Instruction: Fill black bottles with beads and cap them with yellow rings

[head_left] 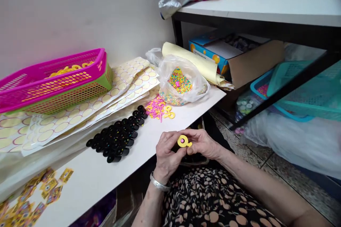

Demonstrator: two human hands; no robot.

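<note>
Yellow ring piece (185, 141), with a pink bit (182, 140) in its hole, is held near the front edge of the white table (87, 184), pinched by the left hand (167, 149) and the right hand (204, 143). On the table are set black pieces (117, 136), pink-and-yellow pellets (155, 107) and a plastic bag (200, 85) of beads (181, 79).

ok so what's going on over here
A person holds a small yellow ring piece in the grip of the left hand and right hand, just off the table. A pink bit shows in its hole. On the table, black pieces stand grouped near a pink and yellow pile; behind that sits an open plastic bag of coloured beads.
</note>
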